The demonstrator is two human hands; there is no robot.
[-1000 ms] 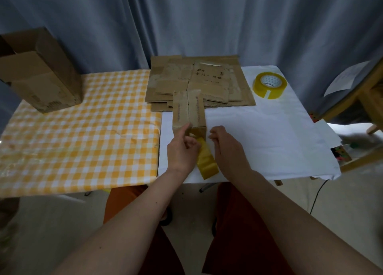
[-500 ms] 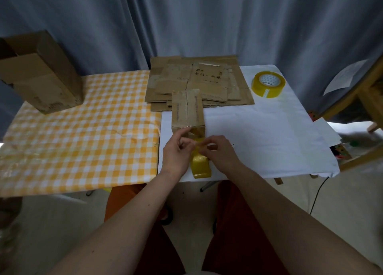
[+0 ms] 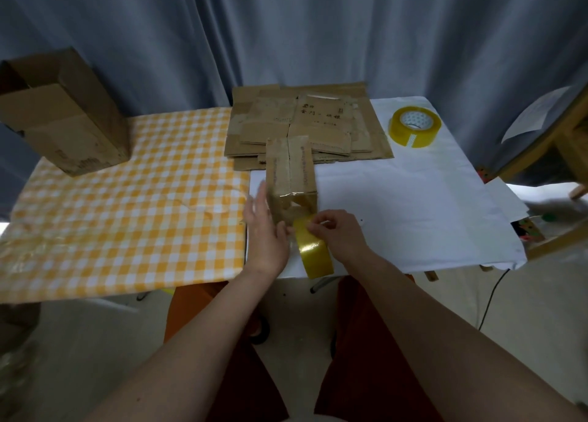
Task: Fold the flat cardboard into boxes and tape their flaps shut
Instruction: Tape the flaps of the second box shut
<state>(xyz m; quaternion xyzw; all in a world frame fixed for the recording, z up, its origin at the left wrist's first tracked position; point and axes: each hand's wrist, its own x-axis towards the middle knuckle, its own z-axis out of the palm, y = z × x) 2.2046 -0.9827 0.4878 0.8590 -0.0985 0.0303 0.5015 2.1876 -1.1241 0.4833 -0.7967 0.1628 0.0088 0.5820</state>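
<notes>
Now the narrow brown box (image 3: 291, 173) stands mid-frame on the tabletop (image 3: 413, 205), glossy tape over its seam; left hand (image 3: 265, 231) spread flat beside it, right hand (image 3: 339, 234) pinching the yellow tape roll (image 3: 313, 253).

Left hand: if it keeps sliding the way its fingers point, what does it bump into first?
Probably the flat cardboard stack, since the left hand points away alongside the small box; depth is unclear.

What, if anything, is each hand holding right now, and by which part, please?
The right hand pinches the yellow tape roll at its upper edge. The left hand holds nothing; its straight fingers lie against the small box.
</notes>
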